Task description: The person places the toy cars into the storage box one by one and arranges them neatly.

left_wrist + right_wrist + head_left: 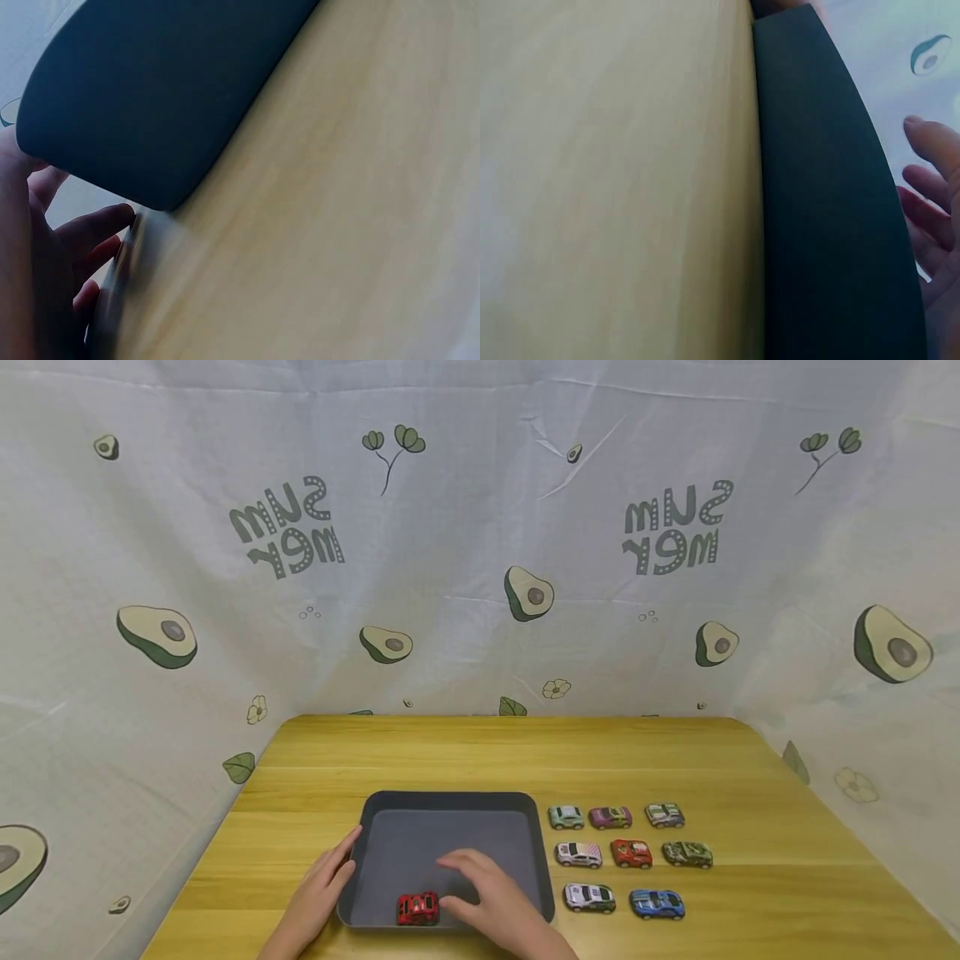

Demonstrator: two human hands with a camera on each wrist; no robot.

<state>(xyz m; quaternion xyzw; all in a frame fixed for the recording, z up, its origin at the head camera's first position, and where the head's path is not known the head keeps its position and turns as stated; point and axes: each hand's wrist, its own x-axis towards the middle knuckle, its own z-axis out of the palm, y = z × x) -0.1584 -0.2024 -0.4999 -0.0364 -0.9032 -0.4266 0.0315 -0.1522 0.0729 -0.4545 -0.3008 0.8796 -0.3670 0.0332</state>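
Observation:
A dark grey rectangular tray (450,798) lies on the wooden table, with one red toy car (417,909) inside near its front edge. My left hand (311,893) is at the tray's left side, fingers extended along the rim; in the left wrist view its thumb side is against the dark tray wall (142,97). Over the front right part of the tray is my right hand (491,897), its fingers loosely bent and spread, just right of the red car and holding nothing. In the right wrist view that hand's fingers (930,150) show beyond the tray wall (825,180).
Right of the tray, several toy cars stand in rough rows, among them a light green one (566,817), a purple one (611,817), a second red one (632,853) and a blue one (657,904). A white cloth (450,527) with avocado prints hangs behind the table (637,760).

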